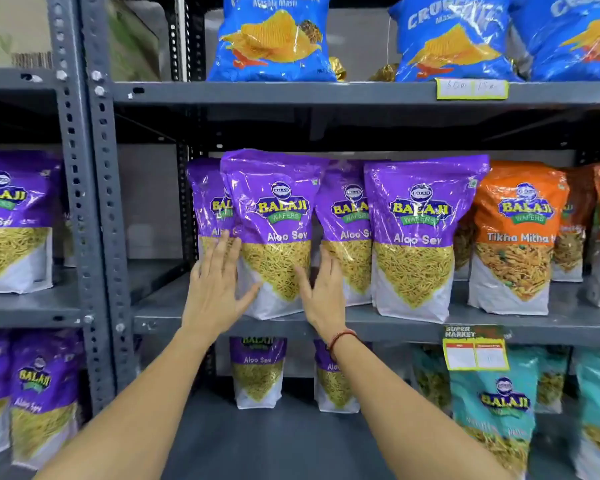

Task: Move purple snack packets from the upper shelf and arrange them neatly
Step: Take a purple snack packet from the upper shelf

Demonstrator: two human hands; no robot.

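Note:
Several purple Aloo Sev packets stand upright on the middle grey shelf (413, 320). The front left packet (274, 230) sits between my two hands. My left hand (219, 282) lies flat against its left side, fingers spread, thumb on its front. My right hand (321, 289) presses its right edge, fingers straight. Neither hand is closed around it. Another purple packet (207, 202) stands behind it on the left, one (347, 216) behind on the right, and one (420, 233) at the front right.
Orange Tikha Mitha packets (513, 237) stand right of the purple ones. Blue chip bags (274, 36) fill the shelf above. Below are more purple packets (257, 372) and teal packets (496, 410). A slotted grey upright (101, 209) separates a left rack with purple packets (11, 220).

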